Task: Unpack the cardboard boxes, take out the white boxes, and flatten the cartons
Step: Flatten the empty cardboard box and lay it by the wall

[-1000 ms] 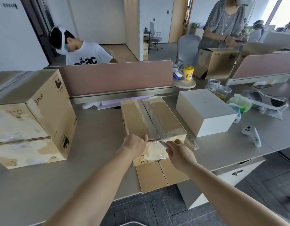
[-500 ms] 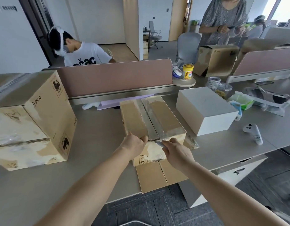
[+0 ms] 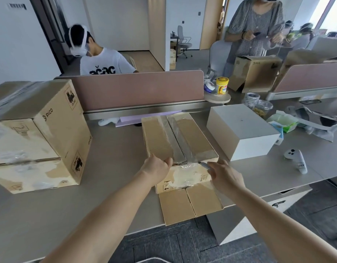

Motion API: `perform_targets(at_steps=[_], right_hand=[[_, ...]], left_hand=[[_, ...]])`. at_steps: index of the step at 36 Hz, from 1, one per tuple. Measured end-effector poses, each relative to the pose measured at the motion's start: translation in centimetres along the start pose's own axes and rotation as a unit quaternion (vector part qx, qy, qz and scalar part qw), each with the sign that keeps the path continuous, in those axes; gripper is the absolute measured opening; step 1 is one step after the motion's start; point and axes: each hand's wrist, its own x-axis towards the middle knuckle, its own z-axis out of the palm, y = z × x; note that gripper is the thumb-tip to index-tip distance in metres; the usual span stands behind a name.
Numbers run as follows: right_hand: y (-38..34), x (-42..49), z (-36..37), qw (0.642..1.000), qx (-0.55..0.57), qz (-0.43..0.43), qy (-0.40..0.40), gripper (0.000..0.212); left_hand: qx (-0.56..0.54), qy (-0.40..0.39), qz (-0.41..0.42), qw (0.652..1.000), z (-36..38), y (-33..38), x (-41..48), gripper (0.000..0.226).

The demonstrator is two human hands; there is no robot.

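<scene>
- The grey table [image 3: 114, 160] ran across the whole view, with a pink divider [image 3: 137, 90] standing along its far side.
- A big taped box [image 3: 40, 133] stood at the left of the table, well apart from the rest.
- The carton [image 3: 184, 133] being worked on sat in the middle, near the front edge of the table. Its top flaps were closed under a strip of clear tape along the middle seam. Two brown flaps [image 3: 190, 204] at its near end lay folded out flat and stuck out over the table edge.
- One white box [image 3: 243, 130] stood on the table just to the right of the carton, close beside it; whether they touched could not be told.
- The left hand [image 3: 158, 170] gripped the near top edge of the carton, left of the seam, its fingers curled over the edge.
- The right hand [image 3: 226, 177] was at the near right corner of the carton, its fingers clamped on a small cutter [image 3: 204, 165]. The tip of the cutter met the crumpled tape at the top edge.
- A white controller [image 3: 296, 158] lay on the table to the right of the white box.
- A yellow jar [image 3: 222, 85] stood on a small round shelf at the end of the divider.
</scene>
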Motion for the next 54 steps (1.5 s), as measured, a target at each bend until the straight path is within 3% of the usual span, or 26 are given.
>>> perform_targets(at_steps=[7,10,13,20,29,34,38,42,50,54], right_hand=[[0.9,0.0,-0.7,1.000,-0.014,-0.017,-0.003,0.028],[1.4,-0.4,-1.5,0.997,0.064,-0.035,-0.015,0.028],[1.2,0.0,-2.1,0.992,0.120,-0.021,0.024,0.024],[-1.5,2.1,-1.3,0.989,0.146,-0.018,-0.006,0.022],[-1.7,4.2,-0.3,0.989,0.141,-0.012,-0.042,0.025],[0.5,4.9,-0.8,0.985,0.162,-0.024,-0.053,0.022],[3.1,5.5,-1.0,0.983,0.164,-0.049,-0.063,0.017],[5.3,6.5,-1.5,0.982,0.150,-0.087,-0.080,0.013],[5.3,8.5,-3.3,0.974,0.158,-0.136,-0.091,0.021],[2.3,8.3,-3.5,0.963,0.185,-0.173,-0.096,0.022]], left_hand=[[0.006,0.003,0.008,1.000,0.2,-0.6,-0.4,0.067],[-0.009,-0.020,-0.014,1.000,0.7,-1.8,-1.6,0.074],[-0.033,-0.045,-0.059,0.997,1.8,-3.5,-2.8,0.073],[-0.166,-0.035,-0.178,0.969,2.5,-3.9,-5.4,0.054],[-0.330,-0.025,-0.149,0.932,-1.3,2.6,-1.9,0.061],[-0.338,-0.041,-0.161,0.927,-3.7,5.6,1.5,0.072],[-0.300,-0.067,-0.254,0.917,-5.2,7.6,3.8,0.088],[-0.292,-0.071,-0.300,0.905,-5.8,8.6,4.7,0.077],[-0.258,-0.088,-0.259,0.926,-3.8,6.9,-1.0,0.067],[-0.222,-0.144,-0.254,0.930,-2.5,5.1,-5.5,0.060]])
